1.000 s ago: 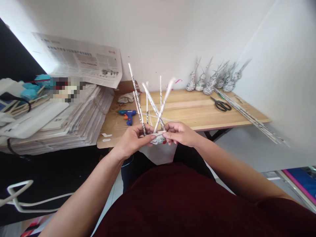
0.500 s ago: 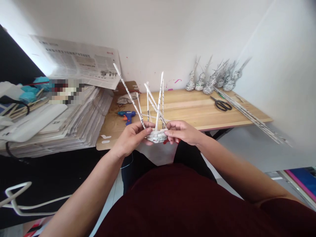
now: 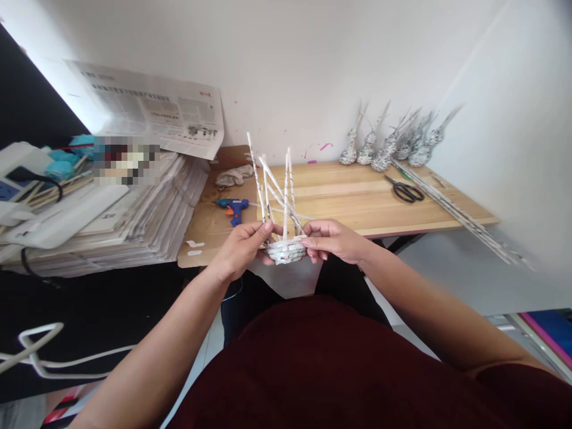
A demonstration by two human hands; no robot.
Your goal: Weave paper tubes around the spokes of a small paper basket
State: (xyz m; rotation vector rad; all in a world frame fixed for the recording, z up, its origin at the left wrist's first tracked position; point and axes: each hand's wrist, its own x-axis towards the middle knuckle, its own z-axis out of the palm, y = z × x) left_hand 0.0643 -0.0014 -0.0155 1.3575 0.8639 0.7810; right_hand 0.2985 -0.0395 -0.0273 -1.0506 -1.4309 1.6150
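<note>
A small woven bowl of rolled newspaper tubes (image 3: 286, 250) is held in the air in front of the wooden table (image 3: 357, 202). Several thin paper sticks (image 3: 279, 190) rise upward from its rim. My left hand (image 3: 243, 250) pinches the bowl's left side, with the thumb against one stick. My right hand (image 3: 333, 239) pinches the right side of the rim. Both hands are closed on the weave.
On the table lie a blue glue gun (image 3: 233, 207), a crumpled cloth (image 3: 233, 175), black scissors (image 3: 404, 190), a bundle of long paper tubes (image 3: 465, 223) and several finished woven pieces (image 3: 388, 149) by the wall. A thick newspaper stack (image 3: 134, 208) sits on the left.
The sticks that leaned out to the left have come closer together and more upright. The weave turned a little between my fingers; both hands stayed in place.
</note>
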